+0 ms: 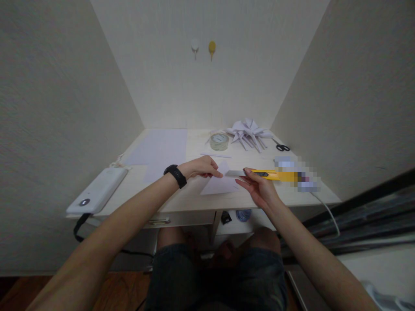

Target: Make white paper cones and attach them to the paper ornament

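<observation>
My right hand (259,185) grips a yellow utility knife (267,175) near its front end, with the other fingers spread below. The wide metal blade is out and points left toward my other hand. Thumb and fingers of my left hand (205,166), which wears a black watch on its wrist, are closed on the left side of a white piece of paper (218,185). That paper looks folded and roughly triangular, just above the table top. The blade tip lies over or against the paper; whether it touches cannot be made out.
Behind the hands stand a roll of clear tape (219,141) and a pile of folded paper spikes (249,133). Black-handled scissors (282,147) lie at right. Paper sheets (158,144) cover the table's left part, beside a white device (99,190). Walls enclose the desk (181,201).
</observation>
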The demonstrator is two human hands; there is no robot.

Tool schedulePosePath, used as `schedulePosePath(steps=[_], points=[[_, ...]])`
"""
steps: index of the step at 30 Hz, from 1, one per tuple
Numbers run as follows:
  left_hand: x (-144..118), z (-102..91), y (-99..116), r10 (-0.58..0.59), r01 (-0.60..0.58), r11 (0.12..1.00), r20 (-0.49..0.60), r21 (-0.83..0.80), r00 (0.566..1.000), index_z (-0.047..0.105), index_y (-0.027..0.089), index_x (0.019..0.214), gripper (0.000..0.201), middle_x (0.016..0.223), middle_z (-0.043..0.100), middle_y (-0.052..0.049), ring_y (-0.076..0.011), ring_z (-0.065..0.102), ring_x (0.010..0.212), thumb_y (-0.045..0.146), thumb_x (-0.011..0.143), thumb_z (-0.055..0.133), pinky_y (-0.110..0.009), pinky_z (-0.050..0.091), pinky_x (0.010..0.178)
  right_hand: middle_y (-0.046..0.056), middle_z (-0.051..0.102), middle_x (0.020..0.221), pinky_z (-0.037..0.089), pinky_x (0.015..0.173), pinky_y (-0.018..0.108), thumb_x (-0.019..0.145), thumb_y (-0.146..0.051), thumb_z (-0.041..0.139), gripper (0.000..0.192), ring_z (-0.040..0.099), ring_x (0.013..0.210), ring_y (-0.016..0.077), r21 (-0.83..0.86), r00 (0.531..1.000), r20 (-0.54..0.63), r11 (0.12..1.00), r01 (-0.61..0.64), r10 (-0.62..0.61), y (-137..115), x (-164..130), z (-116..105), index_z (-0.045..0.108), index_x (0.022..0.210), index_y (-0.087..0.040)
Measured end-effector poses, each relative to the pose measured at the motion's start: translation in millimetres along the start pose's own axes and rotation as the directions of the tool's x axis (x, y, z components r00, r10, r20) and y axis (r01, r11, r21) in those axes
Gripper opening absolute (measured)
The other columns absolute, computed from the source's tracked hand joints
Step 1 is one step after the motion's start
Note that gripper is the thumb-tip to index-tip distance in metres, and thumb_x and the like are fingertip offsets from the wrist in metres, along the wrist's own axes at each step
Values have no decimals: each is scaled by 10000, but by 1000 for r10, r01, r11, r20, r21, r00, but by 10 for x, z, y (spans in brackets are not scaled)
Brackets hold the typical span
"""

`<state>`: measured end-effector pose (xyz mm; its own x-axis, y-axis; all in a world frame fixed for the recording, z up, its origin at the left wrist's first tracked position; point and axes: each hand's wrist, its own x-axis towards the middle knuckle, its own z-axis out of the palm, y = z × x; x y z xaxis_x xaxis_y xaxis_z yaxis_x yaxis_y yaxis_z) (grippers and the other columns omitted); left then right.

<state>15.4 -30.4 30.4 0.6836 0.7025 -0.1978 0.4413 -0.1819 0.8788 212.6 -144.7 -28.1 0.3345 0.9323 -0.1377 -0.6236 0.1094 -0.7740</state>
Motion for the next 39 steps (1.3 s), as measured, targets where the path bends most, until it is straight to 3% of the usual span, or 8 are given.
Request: schedulePosePath(steps=[3,7,15,21,25,31,34,39], points=[[-39,74,31,-22,24,999,88,-26,996,556,158,550,310,447,451,60,-60,365,411,260,565,848,-215,242,425,-9,757,784,654,638,307,565,-179,899,280,714,676,168,-6,1000,17,1000,-13,13,-1,15,-17,720,780,-201],[-43,215,-4,-20,19,990,-5,-139,1000,617,155,799,354,546,562,58,-81,455,453,213,537,848,-211,312,454,-4,753,776,634,625,271,587,-196,888,255,722,705,171,9,1000,13,1000,15,-15,-6,1,-28,715,774,-201],[61,273,-155,175,-195,937,-94,-290,980,572,147,778,300,741,665,-10,-115,595,646,276,630,798,-225,427,601,-8,742,761,612,785,294,495,-253,935,309,712,809,173,-27,987,2,986,162,-162,-47,-13,-17,730,721,-199],[117,203,-142,181,-199,961,-109,-192,977,528,170,835,288,647,595,43,-112,559,586,274,692,755,-210,394,546,-22,753,773,625,708,277,505,-238,931,318,698,699,147,-62,995,-53,994,87,-90,-70,114,27,732,751,-210],[132,190,-178,160,-176,971,-106,-163,981,518,176,889,363,755,651,18,-152,620,680,265,653,780,-231,440,586,-9,759,771,618,645,236,554,-229,915,291,701,656,139,-99,998,-56,995,15,-21,-62,160,47,735,781,-202],[88,178,-220,149,-152,972,-27,-179,988,600,154,864,380,878,707,-37,-176,643,764,256,579,829,-265,479,655,-13,744,784,620,816,313,559,-261,916,287,713,764,164,-120,993,-11,986,115,-117,-61,149,46,721,762,-207],[66,170,-216,104,-112,987,-69,-119,992,623,149,798,316,811,695,-24,-166,621,707,256,576,819,-258,462,620,-5,742,802,599,865,358,560,-306,920,295,697,807,182,-261,967,20,933,249,-253,-88,109,-69,738,771,-207],[68,149,-223,121,-126,991,-125,-34,985,638,142,785,295,786,684,-20,-174,620,722,234,560,805,-257,457,627,18,757,810,578,805,360,635,-399,879,275,682,762,200,-622,928,168,694,362,-333,-134,41,-330,767,814,-223]])
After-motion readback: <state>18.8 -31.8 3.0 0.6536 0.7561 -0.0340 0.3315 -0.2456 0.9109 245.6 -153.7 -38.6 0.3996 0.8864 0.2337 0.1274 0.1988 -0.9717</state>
